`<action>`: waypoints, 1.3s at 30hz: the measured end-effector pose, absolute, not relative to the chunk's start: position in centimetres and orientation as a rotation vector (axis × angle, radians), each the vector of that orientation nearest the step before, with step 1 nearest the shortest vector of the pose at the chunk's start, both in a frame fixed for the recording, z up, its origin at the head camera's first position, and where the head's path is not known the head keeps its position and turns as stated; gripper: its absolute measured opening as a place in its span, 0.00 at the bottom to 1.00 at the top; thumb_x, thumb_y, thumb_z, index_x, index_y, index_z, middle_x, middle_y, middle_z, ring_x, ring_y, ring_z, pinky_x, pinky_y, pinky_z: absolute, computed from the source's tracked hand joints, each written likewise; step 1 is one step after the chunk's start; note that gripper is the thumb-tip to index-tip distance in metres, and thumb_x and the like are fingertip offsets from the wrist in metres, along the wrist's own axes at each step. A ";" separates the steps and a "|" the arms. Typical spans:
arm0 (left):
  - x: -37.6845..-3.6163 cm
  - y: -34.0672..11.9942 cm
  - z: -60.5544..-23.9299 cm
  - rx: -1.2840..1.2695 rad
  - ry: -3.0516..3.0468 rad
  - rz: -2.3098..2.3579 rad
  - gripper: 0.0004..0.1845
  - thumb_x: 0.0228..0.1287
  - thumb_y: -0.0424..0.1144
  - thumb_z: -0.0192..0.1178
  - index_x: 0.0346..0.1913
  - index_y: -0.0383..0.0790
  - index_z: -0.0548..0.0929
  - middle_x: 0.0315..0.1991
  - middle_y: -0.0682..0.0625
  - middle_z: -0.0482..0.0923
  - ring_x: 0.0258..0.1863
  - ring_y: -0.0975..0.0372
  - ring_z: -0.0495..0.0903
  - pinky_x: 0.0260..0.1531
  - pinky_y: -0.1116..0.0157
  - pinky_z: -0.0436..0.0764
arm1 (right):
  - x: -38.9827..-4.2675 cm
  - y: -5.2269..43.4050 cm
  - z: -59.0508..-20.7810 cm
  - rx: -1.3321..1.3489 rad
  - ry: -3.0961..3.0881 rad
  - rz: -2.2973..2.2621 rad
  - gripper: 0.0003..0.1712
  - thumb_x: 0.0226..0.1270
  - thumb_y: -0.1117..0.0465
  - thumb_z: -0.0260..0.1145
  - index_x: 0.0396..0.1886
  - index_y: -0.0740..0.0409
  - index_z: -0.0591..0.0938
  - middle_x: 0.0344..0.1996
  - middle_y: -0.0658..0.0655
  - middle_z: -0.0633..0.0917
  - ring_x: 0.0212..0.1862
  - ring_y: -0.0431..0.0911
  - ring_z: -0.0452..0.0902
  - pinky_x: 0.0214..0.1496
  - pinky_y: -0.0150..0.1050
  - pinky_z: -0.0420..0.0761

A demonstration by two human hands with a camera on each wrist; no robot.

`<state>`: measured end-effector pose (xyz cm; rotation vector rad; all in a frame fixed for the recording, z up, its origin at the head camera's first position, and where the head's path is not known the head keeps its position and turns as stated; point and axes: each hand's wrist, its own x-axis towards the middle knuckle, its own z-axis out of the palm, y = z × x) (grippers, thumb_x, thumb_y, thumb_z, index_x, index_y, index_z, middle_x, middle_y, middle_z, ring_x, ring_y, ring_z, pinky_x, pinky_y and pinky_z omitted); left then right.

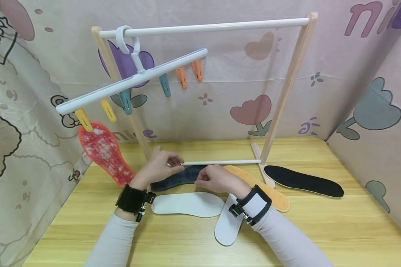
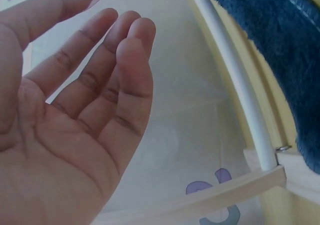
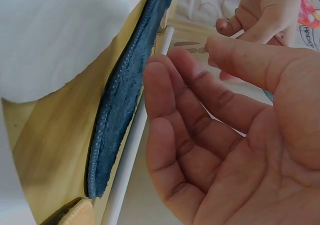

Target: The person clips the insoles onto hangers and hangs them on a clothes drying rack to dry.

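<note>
The wooden table carries a wooden-framed drying rack with a white top rail and a white lower rail. At the rack's 10 o'clock a white clip hanger hangs tilted from the top rail; its outermost yellow clip holds a red insole, which hangs with its lower end near the table.

Insoles on the table, by position from the hands:
- Dark blue insole: lies flat just in front of the lower rail, directly under and between both hands. The right wrist view shows its fleecy edge alongside the rail.
- Black insole: at 3 o'clock, well apart.
- Tan insole: at 3 to 4 o'clock, partly hidden behind the right wrist.
- White insole: at 6 o'clock, flat.
- Second white insole: at 5 o'clock, partly under the right forearm.

Left hand: above the left end of the dark blue insole. The left wrist view shows fingers nearly straight, pressed together, palm bare, gripping nothing.

Right hand: above the middle of the dark blue insole. The right wrist view shows fingers loosely curled, side by side, palm bare. Contact with the insole cannot be told.
</note>
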<state>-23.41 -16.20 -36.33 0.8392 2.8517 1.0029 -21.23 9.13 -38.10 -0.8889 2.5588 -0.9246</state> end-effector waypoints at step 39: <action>-23.7 -14.1 -39.7 0.655 2.924 0.775 0.14 0.70 0.37 0.73 0.54 0.36 0.89 0.45 0.44 0.89 0.44 0.56 0.86 0.51 0.53 0.88 | -20.9 9.3 -39.6 -0.747 2.612 -0.780 0.17 0.78 0.55 0.71 0.26 0.55 0.92 0.12 0.44 0.68 0.18 0.39 0.63 0.22 0.33 0.59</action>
